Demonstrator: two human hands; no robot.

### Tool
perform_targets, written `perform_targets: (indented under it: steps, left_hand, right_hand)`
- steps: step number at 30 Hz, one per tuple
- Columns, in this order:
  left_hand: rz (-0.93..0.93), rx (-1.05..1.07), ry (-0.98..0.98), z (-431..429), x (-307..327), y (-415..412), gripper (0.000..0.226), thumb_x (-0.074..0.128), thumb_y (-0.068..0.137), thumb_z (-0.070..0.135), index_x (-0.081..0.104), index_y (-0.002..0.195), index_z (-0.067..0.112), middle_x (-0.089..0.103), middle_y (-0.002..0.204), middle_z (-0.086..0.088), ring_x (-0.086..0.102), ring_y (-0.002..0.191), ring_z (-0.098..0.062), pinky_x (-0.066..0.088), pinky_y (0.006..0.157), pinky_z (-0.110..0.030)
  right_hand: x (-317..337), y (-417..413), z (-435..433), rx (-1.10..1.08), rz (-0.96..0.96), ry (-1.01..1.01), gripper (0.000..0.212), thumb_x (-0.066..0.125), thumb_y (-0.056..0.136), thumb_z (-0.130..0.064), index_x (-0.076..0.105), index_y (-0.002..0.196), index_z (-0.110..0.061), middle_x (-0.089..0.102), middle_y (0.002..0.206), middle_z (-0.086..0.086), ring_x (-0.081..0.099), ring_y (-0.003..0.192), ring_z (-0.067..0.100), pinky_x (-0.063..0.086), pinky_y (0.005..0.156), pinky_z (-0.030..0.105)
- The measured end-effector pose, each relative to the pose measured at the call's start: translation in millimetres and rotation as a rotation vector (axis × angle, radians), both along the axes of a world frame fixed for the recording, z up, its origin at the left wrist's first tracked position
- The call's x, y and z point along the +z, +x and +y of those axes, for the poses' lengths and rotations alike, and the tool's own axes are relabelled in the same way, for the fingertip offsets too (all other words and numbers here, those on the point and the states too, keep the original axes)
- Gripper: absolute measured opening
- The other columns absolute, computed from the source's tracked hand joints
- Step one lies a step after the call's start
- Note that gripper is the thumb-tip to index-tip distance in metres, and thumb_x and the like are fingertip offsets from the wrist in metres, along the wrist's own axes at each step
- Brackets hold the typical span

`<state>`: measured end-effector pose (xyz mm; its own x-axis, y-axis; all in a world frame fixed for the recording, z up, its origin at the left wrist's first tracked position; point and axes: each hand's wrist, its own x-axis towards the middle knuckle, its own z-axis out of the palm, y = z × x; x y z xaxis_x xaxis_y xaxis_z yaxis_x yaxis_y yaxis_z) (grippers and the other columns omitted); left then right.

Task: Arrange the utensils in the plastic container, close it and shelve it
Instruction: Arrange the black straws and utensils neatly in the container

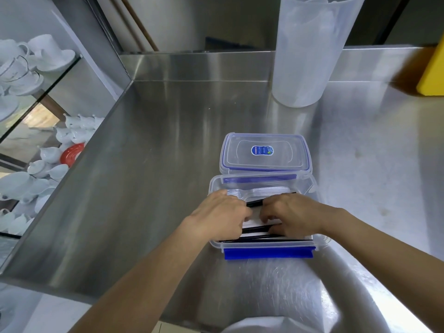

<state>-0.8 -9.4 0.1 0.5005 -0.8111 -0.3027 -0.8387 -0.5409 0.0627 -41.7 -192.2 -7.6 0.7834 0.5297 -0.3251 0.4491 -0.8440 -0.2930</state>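
Observation:
A clear plastic container [310,182] with blue clasps stands open on the steel counter. Its lid [264,152], clear with a blue seal and a blue label, lies just behind it. Inside are clear plastic utensils [259,190] along the far side and black and white sticks [262,230] toward the near side. My left hand [219,216] and my right hand [292,213] are both inside the container, fingers curled over the black sticks in the middle. Much of the contents is hidden under my hands.
A tall translucent plastic jug [310,51] stands behind the container. A yellow object [432,73] sits at the far right. Glass shelves on the left hold white cups and teapots [36,61]. A steel sink basin [276,296] lies just in front of the container.

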Motion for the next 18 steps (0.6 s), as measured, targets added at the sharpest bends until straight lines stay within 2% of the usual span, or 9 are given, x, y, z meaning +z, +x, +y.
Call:
perform_targets:
  steps: [3, 7, 10, 13, 15, 18]
  left_hand:
    - [-0.001, -0.005, -0.002, 0, 1, -1, 0.026, 0.044, 0.081, 0.01, 0.062, 0.099, 0.018, 0.068, 0.097, 0.002, 0.058, 0.09, -0.021, 0.035, 0.081, -0.032]
    - [-0.014, -0.005, -0.011, 0, 1, -1, 0.018, 0.041, 0.091, 0.019, 0.059, 0.088, 0.018, 0.066, 0.091, 0.001, 0.058, 0.087, -0.021, 0.033, 0.078, -0.033]
    - [-0.01, 0.009, -0.007, -1, 2, -2, 0.032, 0.035, 0.097, 0.036, 0.059, 0.089, 0.017, 0.067, 0.093, 0.001, 0.058, 0.087, -0.02, 0.034, 0.081, -0.033]
    - [-0.004, 0.033, -0.052, -2, 3, -1, 0.035, 0.041, 0.094, 0.048, 0.055, 0.083, 0.018, 0.065, 0.086, 0.001, 0.053, 0.077, -0.019, 0.03, 0.074, -0.029]
    - [0.004, 0.051, -0.06, -2, 3, -1, 0.029, 0.048, 0.092, 0.045, 0.051, 0.082, 0.019, 0.064, 0.087, 0.001, 0.05, 0.075, -0.019, 0.028, 0.073, -0.028]
    - [-0.039, 0.067, -0.087, -2, 0, 0, 0.018, 0.051, 0.091, 0.035, 0.056, 0.093, 0.018, 0.065, 0.094, 0.0, 0.057, 0.087, -0.021, 0.032, 0.074, -0.029]
  right_hand:
    - [-3, -2, 2, 0.027, -0.079, -0.052, 0.017, 0.054, 0.086, -0.028, 0.061, 0.098, -0.018, 0.064, 0.1, 0.002, 0.059, 0.092, 0.024, 0.046, 0.075, 0.03]
    - [-3, -5, 10, 0.049, -0.147, -0.099, 0.02, 0.05, 0.086, -0.021, 0.056, 0.105, -0.015, 0.064, 0.103, 0.008, 0.059, 0.093, 0.029, 0.035, 0.067, 0.028]
    - [1, -4, 8, 0.019, -0.154, -0.048, 0.026, 0.046, 0.088, -0.019, 0.057, 0.111, -0.02, 0.066, 0.103, 0.007, 0.06, 0.095, 0.03, 0.049, 0.075, 0.034]
    - [3, -2, 4, 0.007, -0.171, -0.012, 0.03, 0.044, 0.09, -0.018, 0.06, 0.115, -0.023, 0.068, 0.106, 0.005, 0.061, 0.095, 0.029, 0.05, 0.08, 0.035]
    - [2, -1, 2, 0.01, -0.212, 0.029, 0.029, 0.046, 0.091, -0.016, 0.061, 0.116, -0.018, 0.068, 0.107, 0.006, 0.062, 0.095, 0.029, 0.05, 0.08, 0.034]
    - [-1, 2, 1, -0.051, -0.291, 0.063, 0.024, 0.048, 0.092, -0.014, 0.062, 0.112, -0.011, 0.068, 0.102, 0.011, 0.063, 0.091, 0.032, 0.051, 0.075, 0.038]
